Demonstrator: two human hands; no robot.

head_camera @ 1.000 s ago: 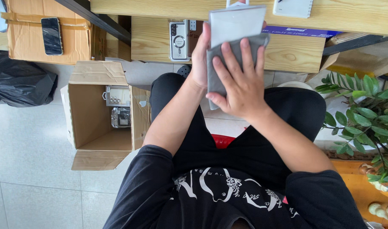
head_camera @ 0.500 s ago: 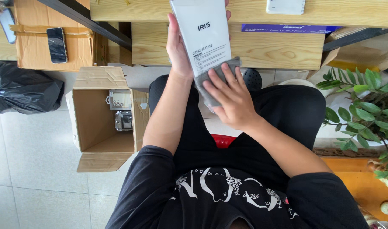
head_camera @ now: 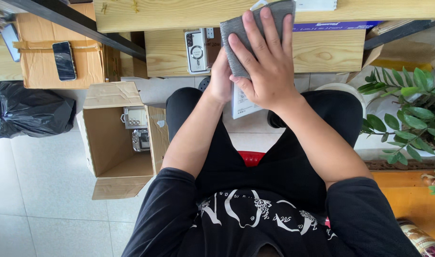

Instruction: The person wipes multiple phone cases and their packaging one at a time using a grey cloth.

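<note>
Grey cloth (head_camera: pixel 255 28) lies spread under the right hand (head_camera: pixel 267 71), whose fingers are splayed flat and pressed down on it, pinning it against a flat white box (head_camera: pixel 243 102) held up in front of the person over their lap. The left hand (head_camera: pixel 221 78) grips the box from its left edge; the fingers are hidden behind it, so how they close cannot be told, though the palm sits tight to the side. Only the lower part of the box shows below the hands, with fine print on its face, too small to make out. Box and cloth are held in the air, just in front of the near edge of a pale wooden bench (head_camera: pixel 322 47). A clear phone case (head_camera: pixel 197 50) lies on the bench close to its near edge, just left of the left hand. On the tiled floor to the left stands an open cardboard box (head_camera: pixel 108 143) with small packaged items against its right wall. Behind that, a closed carton (head_camera: pixel 36 66) carries a dark phone (head_camera: pixel 64 60) lying flat near its middle. A black plastic bag (head_camera: pixel 27 112) slumps at the far left, touching the floor. A green potted plant (head_camera: pixel 412 112) fills the right edge.
</note>
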